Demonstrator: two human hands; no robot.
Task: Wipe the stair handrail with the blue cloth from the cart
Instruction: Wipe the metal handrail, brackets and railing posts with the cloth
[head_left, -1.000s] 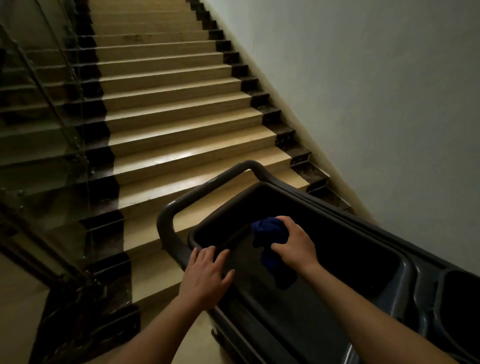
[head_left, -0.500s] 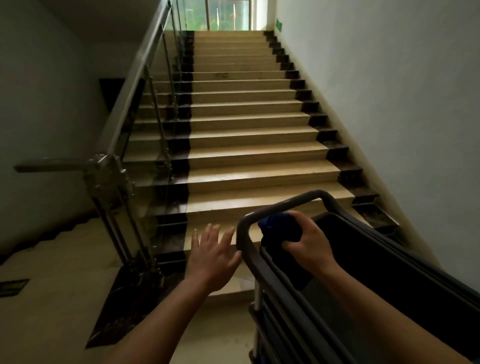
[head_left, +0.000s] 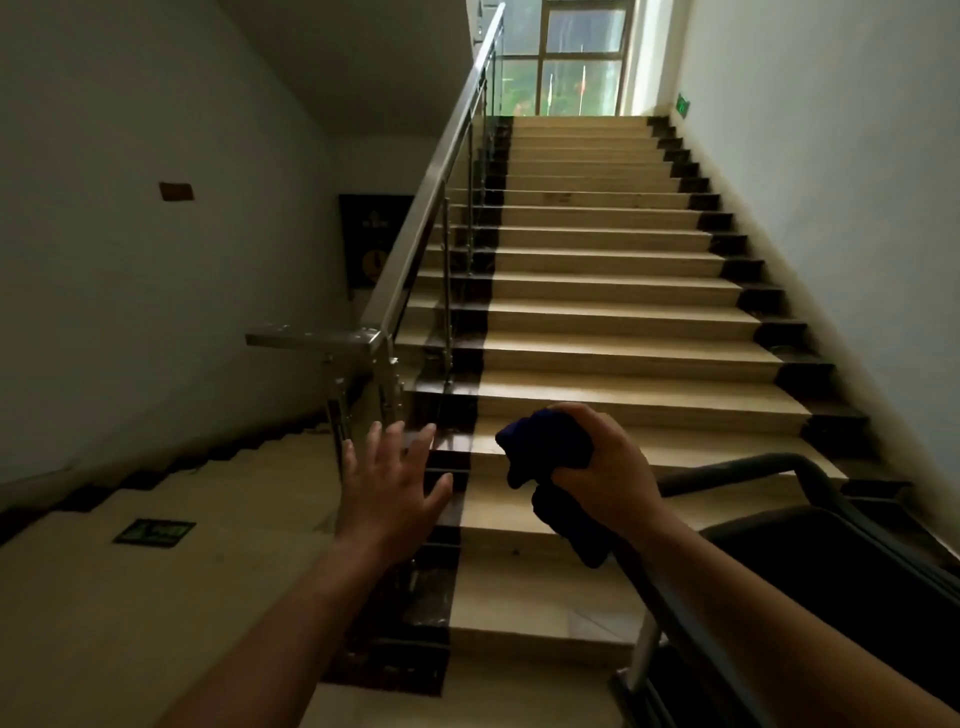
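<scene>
My right hand (head_left: 605, 467) grips the bunched blue cloth (head_left: 540, 447) in the air, left of and above the dark cart (head_left: 841, 566) at the lower right. A tail of the cloth hangs below my fist. My left hand (head_left: 392, 486) is held out with fingers spread and holds nothing. The steel handrail (head_left: 431, 192) climbs along the left side of the stairs, its lower end turning into a flat horizontal piece just above and left of my left hand. Both hands are apart from the rail.
Beige stairs (head_left: 597, 322) with dark borders rise ahead to a window. A glass panel and steel posts (head_left: 447, 312) stand under the rail. White wall runs along the right. A second flight (head_left: 171, 467) drops at the left, beside a floor sign (head_left: 154, 532).
My right hand has lifted the blue cloth out of the cart tub and carried it left. My left hand came off the cart rim. The view swung up and left toward the handrail.
</scene>
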